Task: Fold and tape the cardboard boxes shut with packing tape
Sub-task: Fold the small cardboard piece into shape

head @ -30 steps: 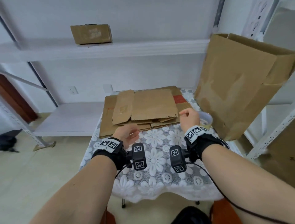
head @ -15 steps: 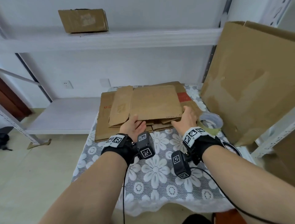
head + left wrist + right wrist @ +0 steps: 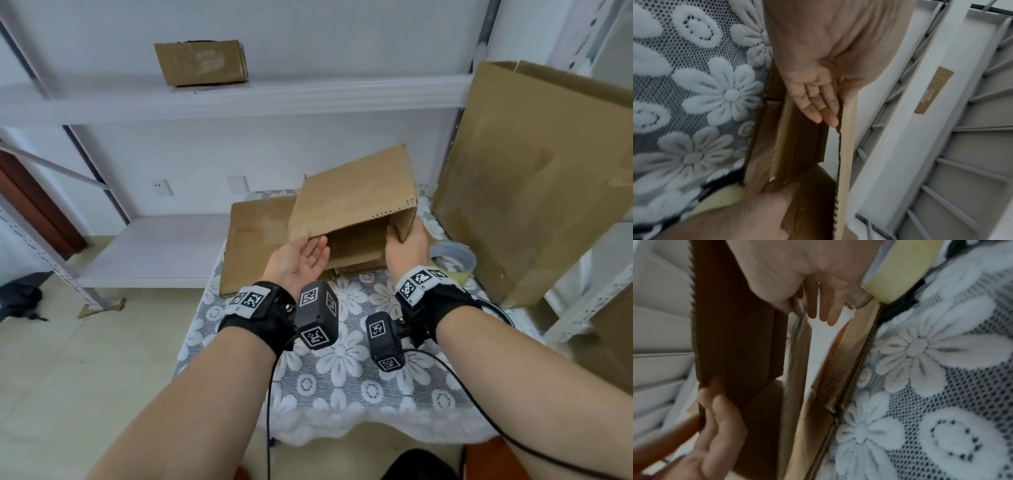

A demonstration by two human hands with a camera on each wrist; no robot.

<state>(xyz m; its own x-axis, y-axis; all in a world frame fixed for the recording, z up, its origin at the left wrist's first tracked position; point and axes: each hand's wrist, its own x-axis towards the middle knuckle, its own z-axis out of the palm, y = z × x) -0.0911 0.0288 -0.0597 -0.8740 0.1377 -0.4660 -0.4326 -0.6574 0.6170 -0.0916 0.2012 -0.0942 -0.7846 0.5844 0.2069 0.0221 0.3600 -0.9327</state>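
A flattened brown cardboard box (image 3: 356,202) is lifted off the stack of flat boxes (image 3: 257,240) and is partly spread into an open sleeve. My left hand (image 3: 310,245) holds its near left corner, thumb on the outer face and straight fingers (image 3: 818,104) inside. My right hand (image 3: 402,233) grips the box's right side wall, thumb inside and fingers behind it. A roll of packing tape (image 3: 452,260) lies on the table just right of my right wrist. In the right wrist view the box's panel (image 3: 731,321) looks dark and blurred.
The table's lace flower cloth (image 3: 342,377) lies bare in front of the stack. A large open cardboard box (image 3: 534,171) stands against the shelf frame at right. A small box (image 3: 202,63) sits on the upper white shelf. A low shelf (image 3: 154,246) lies to the left.
Both hands reached the stack and took hold of the top flat box. It has risen off the stack and spread open between the hands.
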